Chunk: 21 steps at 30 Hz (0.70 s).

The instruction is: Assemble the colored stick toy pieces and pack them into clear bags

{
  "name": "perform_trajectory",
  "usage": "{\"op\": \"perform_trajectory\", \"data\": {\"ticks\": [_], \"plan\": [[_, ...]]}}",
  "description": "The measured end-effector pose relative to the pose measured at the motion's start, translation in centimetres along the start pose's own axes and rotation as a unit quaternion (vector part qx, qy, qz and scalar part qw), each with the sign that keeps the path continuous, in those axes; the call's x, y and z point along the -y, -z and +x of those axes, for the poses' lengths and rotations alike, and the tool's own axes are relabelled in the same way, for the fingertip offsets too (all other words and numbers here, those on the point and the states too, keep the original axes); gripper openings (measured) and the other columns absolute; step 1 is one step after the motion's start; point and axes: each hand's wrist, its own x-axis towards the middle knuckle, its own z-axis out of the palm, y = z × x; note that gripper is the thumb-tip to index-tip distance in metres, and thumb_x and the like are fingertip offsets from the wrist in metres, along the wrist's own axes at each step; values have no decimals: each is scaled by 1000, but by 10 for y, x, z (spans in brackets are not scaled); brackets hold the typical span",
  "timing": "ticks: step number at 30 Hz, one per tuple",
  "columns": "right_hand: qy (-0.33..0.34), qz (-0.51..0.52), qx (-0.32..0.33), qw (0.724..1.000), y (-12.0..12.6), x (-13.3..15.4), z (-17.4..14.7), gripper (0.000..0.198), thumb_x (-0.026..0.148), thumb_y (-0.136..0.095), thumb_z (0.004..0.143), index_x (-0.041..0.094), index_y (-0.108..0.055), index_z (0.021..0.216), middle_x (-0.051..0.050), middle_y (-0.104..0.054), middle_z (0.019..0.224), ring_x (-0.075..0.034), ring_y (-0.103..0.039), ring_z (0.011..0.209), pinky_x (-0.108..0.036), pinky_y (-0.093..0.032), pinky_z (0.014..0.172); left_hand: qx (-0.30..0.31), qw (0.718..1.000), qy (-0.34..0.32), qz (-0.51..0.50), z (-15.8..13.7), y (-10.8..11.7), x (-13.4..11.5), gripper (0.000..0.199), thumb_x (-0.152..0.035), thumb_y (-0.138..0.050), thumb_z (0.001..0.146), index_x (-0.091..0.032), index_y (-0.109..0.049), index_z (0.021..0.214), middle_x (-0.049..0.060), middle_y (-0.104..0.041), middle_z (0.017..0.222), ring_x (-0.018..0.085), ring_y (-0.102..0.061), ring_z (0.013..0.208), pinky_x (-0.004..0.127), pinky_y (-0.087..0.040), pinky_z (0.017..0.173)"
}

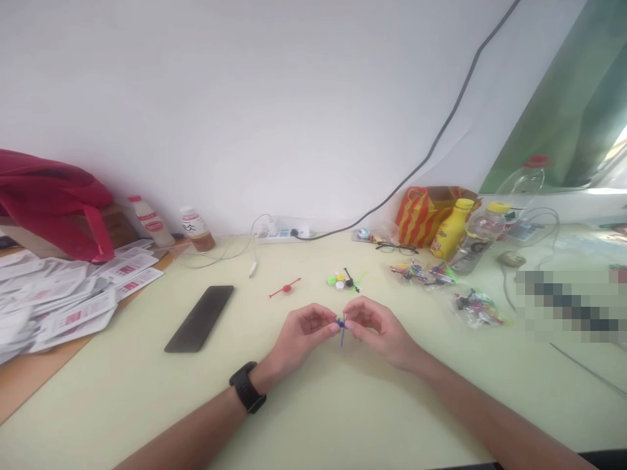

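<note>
Spanning the lower view: the pale green counter [196, 418]. At far left, a red bag [53, 196] behind a heap of white packets [63, 297]. Near the wall, right of centre, a striped bag [416, 219] in red and yellow, with a yellow bottle [450, 230] just beside it. I have the left hand [302, 331], a black watch [247, 387] at its wrist, facing the right hand [386, 331] over mid-counter, fingertips nearly touching. Left of them, a black phone [200, 318] lies flat. A clear bag of coloured parts [477, 308] lies well to the right. Smaller: a red piece [287, 288], arrow-ended, beyond the left hand; beyond the fingertips, a black piece [349, 283] near a white disc [339, 286]. Smallest: a blue piece [341, 324] between the hands, thin stem running up and down in view. Left fingers [326, 335]: pinched on it. Right fingers [360, 332]: likewise clamped on it. At this size I cannot tell whether it is one part or two joined.
</note>
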Motion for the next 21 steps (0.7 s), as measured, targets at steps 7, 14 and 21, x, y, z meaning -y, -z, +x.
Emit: {"op": "perform_trajectory", "data": {"ticks": [7, 14, 21], "plan": [[41, -23, -48, 998, 0, 5, -3, 54, 37, -58, 101, 34, -35, 150, 2, -58, 91, -15, -53, 72, -32, -46, 74, -5, 1000, 3, 4, 0, -1, -3, 25, -34, -83, 85, -15, -71, 95, 6, -71, 93, 16, -64, 84, 28, -53, 79], [-13, 29, 110, 993, 12, 2, -4, 57, 47, -49, 103, 19, -56, 55, 0, -44, 56, -14, -38, 56, -31, -28, 56, -14, 1000, 7, 10, 0, 2, 0, 25, -35, -83, 85, -16, -71, 98, 7, -73, 95, 17, -66, 89, 28, -53, 83], [-18, 78, 13, 997, 12, 4, -1, 31, 45, -70, 94, 21, -56, 79, 2, -53, 71, -13, -44, 63, -28, -34, 58, -16, 1000, 10, 11, 1, 2, 1, 26, -34, -84, 84, -16, -71, 97, 6, -71, 94, 16, -65, 88, 28, -52, 82]]}}
